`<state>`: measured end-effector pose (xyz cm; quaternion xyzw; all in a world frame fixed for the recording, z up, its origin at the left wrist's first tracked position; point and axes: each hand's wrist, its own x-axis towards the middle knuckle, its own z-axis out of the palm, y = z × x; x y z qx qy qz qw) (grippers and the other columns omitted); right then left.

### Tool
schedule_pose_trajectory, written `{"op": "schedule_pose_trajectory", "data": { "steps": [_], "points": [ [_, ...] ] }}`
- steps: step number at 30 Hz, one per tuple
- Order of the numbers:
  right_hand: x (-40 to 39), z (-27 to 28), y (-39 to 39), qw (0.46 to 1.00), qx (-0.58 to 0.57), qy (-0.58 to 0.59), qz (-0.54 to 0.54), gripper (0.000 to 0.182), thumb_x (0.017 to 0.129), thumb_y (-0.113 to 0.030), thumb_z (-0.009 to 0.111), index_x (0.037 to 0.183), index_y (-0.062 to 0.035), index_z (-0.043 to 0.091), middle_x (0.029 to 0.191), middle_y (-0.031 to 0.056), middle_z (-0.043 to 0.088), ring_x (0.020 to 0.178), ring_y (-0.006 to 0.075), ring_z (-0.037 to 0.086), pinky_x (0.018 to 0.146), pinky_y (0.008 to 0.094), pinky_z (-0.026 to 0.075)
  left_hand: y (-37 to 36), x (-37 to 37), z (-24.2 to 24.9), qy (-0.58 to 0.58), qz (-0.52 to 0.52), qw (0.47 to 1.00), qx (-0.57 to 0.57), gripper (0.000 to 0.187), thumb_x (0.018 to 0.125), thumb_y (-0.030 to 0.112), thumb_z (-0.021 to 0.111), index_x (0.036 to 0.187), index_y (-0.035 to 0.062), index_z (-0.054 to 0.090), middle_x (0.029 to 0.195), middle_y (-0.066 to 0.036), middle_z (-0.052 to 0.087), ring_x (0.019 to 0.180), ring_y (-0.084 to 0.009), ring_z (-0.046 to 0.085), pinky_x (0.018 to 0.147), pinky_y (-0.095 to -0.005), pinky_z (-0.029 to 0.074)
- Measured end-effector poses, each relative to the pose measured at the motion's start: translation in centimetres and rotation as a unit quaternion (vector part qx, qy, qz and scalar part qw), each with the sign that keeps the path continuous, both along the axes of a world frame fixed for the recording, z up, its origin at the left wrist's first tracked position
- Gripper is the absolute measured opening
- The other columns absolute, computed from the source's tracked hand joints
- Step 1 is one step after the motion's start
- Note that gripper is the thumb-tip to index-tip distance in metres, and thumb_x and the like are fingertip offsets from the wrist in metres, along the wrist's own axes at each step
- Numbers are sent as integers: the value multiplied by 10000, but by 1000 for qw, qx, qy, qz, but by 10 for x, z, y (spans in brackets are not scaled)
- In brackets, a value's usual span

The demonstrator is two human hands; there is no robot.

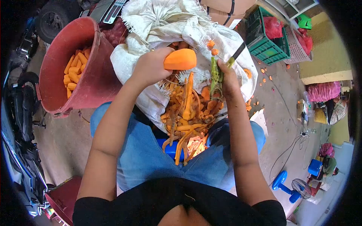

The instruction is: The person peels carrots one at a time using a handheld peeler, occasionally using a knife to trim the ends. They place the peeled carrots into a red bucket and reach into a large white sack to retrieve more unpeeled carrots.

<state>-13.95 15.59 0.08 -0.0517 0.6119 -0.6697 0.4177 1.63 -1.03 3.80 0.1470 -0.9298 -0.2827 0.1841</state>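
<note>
My left hand [150,68] is closed round a peeled orange carrot [181,59], whose cut end points right. My right hand [229,80] grips a knife [239,50], its dark blade angled up to the right. Green stems [214,75] stand beside the fingers of that hand; whether they are held too is unclear. Between and below the hands, carrot peels [188,101] and cut pieces lie heaped on a white woven sack [145,100]. Some long peels hang over its front edge between the knees.
At the left, a large red bin [51,67] holds peeled carrots [76,67]. A green crate [264,41] and a pale basket [296,45] stand at the upper right. A blue fan [290,188] and cables [288,152] are at the lower right. A motorbike [24,150] stands far left.
</note>
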Motion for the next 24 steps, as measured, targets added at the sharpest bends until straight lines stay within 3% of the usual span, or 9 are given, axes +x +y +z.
{"op": "schedule_pose_trajectory", "data": {
  "steps": [6,9,12,13,17,18,19,21,24],
  "points": [
    [18,9,3,957,-190,-89,201,324,802,-271,490,988,-11,437,878,105,531,704,206,553,638,335,492,18,-6,-15,-32,-70,992,-104,348,568,136,600,892,84,487,777,-81,534,709,-263,548,600,-365,445],
    [21,16,6,969,-95,-103,203,324,801,-262,492,993,-7,437,860,106,532,730,214,554,631,338,498,34,-5,-11,-102,-82,986,-102,408,553,134,617,928,74,470,827,-83,509,728,-269,544,608,-362,446],
    [17,24,11,978,-74,-81,177,319,806,-247,483,1006,-4,432,855,121,532,736,228,556,622,348,504,36,-5,-9,-82,-90,990,-67,447,578,166,641,977,66,465,900,-97,475,785,-256,534,642,-340,453],
    [15,29,16,978,-73,-81,176,319,806,-247,483,1006,-4,432,855,121,532,736,228,556,622,348,504,36,-7,-6,11,-124,992,17,447,607,176,640,1001,64,459,931,-93,458,813,-237,521,670,-326,450],
    [10,63,43,996,-78,-12,40,395,755,-302,522,987,10,447,914,171,524,795,277,556,626,391,500,18,-11,7,198,-109,929,291,379,729,204,560,1064,63,450,1031,-63,449,918,-154,466,801,-275,381],
    [2,63,52,993,-114,23,5,386,754,-294,511,986,8,447,934,184,519,808,292,553,646,403,494,7,-12,4,227,-82,936,256,298,771,195,513,1031,56,471,1020,-42,471,899,-135,472,760,-257,398],
    [-10,64,67,987,-148,57,-30,377,753,-286,500,986,6,448,953,197,513,822,307,549,666,415,487,-2,-10,1,226,-85,936,258,298,771,195,513,1031,56,471,1020,-42,471,899,-135,472,760,-257,398],
    [-27,69,99,967,-215,55,-129,297,771,-257,479,955,-26,445,1016,195,489,870,319,525,677,416,475,-15,-8,-4,98,68,902,415,253,801,206,479,1010,63,487,980,-37,498,889,-121,472,722,-243,405],
    [-38,67,147,945,-172,109,-257,384,757,-254,465,1033,12,437,1020,218,489,881,332,528,719,435,457,-24,-9,-22,33,89,942,323,244,818,241,462,991,74,500,925,-32,519,874,-107,475,682,-233,409]
  ]
}}
